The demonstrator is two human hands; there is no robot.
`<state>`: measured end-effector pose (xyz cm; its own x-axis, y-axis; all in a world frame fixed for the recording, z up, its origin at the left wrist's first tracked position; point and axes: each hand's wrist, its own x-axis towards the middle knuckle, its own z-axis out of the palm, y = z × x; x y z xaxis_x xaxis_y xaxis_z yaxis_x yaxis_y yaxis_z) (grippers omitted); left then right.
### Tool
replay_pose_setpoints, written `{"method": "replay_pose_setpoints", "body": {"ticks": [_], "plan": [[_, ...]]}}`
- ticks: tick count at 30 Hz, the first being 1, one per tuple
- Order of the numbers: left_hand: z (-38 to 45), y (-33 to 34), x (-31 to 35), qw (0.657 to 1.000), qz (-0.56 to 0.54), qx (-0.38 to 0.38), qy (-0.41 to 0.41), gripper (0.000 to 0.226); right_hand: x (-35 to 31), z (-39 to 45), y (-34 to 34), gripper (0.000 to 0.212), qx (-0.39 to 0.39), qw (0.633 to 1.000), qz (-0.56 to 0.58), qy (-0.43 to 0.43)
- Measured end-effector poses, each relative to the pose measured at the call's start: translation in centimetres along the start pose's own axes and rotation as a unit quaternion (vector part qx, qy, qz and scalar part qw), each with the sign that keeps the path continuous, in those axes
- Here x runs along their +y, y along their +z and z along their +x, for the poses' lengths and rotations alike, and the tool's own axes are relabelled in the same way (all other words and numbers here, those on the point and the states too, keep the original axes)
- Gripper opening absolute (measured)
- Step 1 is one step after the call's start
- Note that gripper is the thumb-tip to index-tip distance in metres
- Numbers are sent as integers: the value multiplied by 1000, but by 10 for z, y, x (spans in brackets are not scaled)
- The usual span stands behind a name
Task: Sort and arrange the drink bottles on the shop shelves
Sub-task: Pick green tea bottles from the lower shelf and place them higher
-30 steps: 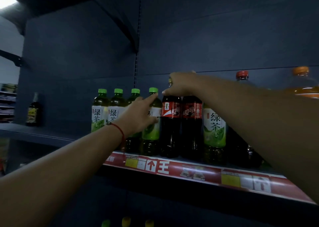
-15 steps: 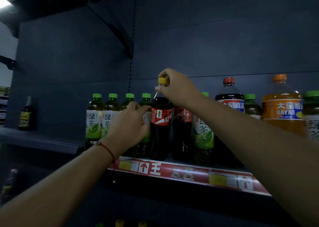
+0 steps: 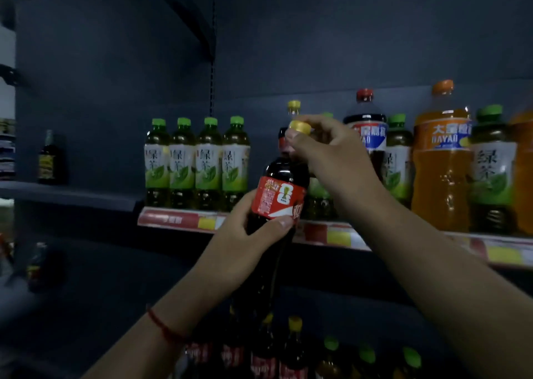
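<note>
Cola bottle [image 3: 277, 205] held off-shelf; left hand [image 3: 245, 243] grips body; right hand [image 3: 326, 150] pinches cap.

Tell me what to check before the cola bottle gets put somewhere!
1. Firm hold: ok. The left hand wraps the cola bottle at its red label, and the right hand pinches its yellow cap.
2. Bottle free of the shelf: ok. It is lifted out in front of the shelf edge.
3. Cap on: ok. Whether it is tight, cannot tell.
4. A place with its own kind: ok. More yellow-capped cola bottles stand on the lower shelf.
5. Room down there: cannot tell, too dark.
6. Neighbours standing: ok. The four green tea bottles stand upright in a row.
</note>
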<state>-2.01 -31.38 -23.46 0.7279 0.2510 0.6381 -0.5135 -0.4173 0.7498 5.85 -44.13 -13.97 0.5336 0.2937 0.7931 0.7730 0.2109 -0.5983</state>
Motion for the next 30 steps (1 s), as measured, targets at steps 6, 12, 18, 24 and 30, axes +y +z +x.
{"method": "replay_pose_setpoints", "body": {"ticks": [6,12,18,24,30], "plan": [[-73,42,-60,983,-134,54,-114,36,47,-94,-1,34,-90,984,96,123],[-131,64,-115,877,-361,142,-283,52,135,-208,3,55,-233,931,15,282],[-166,89,-160,818,-412,208,-345,47,180,-290,2,32,-297,885,25,357],[-207,110,-204,846,-328,181,-380,53,215,-334,-9,38,-285,863,-17,417],[-224,122,-221,932,-95,49,-346,25,248,-377,-30,51,-225,861,-38,455]]}}
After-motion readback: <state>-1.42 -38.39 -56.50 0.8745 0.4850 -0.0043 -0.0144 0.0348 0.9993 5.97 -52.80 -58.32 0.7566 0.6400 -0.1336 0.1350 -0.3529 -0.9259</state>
